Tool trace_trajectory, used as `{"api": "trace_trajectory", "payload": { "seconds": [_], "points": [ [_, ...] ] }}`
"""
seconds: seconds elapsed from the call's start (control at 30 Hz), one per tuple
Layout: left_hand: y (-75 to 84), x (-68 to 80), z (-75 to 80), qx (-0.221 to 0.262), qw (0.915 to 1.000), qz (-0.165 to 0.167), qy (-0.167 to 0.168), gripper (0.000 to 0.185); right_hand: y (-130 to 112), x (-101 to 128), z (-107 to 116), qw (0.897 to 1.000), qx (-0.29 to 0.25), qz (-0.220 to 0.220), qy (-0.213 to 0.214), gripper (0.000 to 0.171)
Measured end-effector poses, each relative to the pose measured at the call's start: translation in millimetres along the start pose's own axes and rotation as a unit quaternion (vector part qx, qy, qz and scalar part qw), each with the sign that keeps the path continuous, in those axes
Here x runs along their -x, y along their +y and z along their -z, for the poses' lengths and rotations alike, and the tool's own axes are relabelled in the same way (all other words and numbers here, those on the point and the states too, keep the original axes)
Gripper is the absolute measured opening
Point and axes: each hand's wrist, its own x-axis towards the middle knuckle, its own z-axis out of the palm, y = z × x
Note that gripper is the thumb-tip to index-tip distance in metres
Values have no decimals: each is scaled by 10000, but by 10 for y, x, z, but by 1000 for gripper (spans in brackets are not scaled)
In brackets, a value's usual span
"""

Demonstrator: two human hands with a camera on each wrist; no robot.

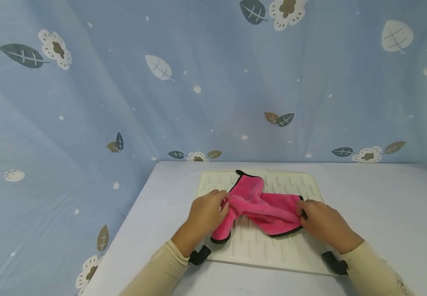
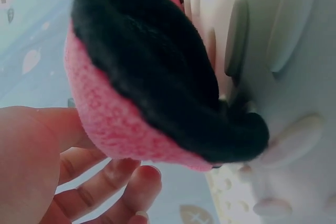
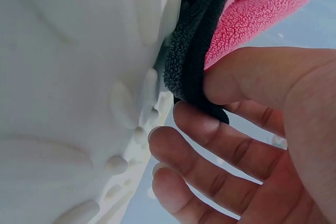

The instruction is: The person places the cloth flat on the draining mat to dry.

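A pink plush cloth [image 1: 250, 201] with black edging lies bunched and twisted across a cream ridged mat [image 1: 265, 250]. My left hand [image 1: 207, 209] pinches a fold on the cloth's left side; in the left wrist view a curled end of the cloth [image 2: 121, 114] hangs beyond the thumb, its dark underside showing. With thumb and index finger, my right hand [image 1: 321, 222] pinches the black-edged right end. The right wrist view shows that edge of the cloth [image 3: 252, 24] between them, the other fingers [image 3: 189, 156] loosely bent below. Part of the cloth's middle is hidden in folds.
The mat rests on a white table [image 1: 150, 197]. A blue curtain [image 1: 217, 82] printed with leaves and flowers hangs behind and along the left side. Black wrist straps [image 1: 200, 255] show beneath both forearms.
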Motion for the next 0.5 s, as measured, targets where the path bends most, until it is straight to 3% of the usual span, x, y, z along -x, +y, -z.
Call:
{"api": "trace_trajectory", "payload": {
  "seconds": [0.5],
  "points": [
    [9,-5,60,91,10000,-17,2,6,-3,4,67,9999,39,85,109,24]
  ]
}}
